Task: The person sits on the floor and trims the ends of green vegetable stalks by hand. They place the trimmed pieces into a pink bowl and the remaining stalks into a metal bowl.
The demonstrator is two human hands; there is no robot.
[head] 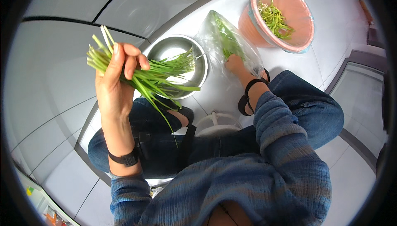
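My left hand (pixel 119 71) is raised at the left, closed around a bunch of garlic chives (pixel 155 77). Their pale cut ends stick out past my thumb, and the green leaves trail to the right. Behind and below the leaves, a stainless steel bowl (pixel 203 78) stands on the floor; more chives appear to lie in it, partly covered by the bunch. At the mouth of a clear plastic bag (pixel 252 57), my right hand (pixel 234 64) is curled against the lower end of the bagged chives (pixel 226 34). Its fingertips are hidden.
A pink bin (pixel 251 24) with a plastic liner holds green and yellowish trimmings (pixel 276 20). Between my feet is the white base of a stool (pixel 217 123). Pale cabinet panels (pixel 62 58) rise at the left. A glass door panel (pixel 356 86) stands at the right.
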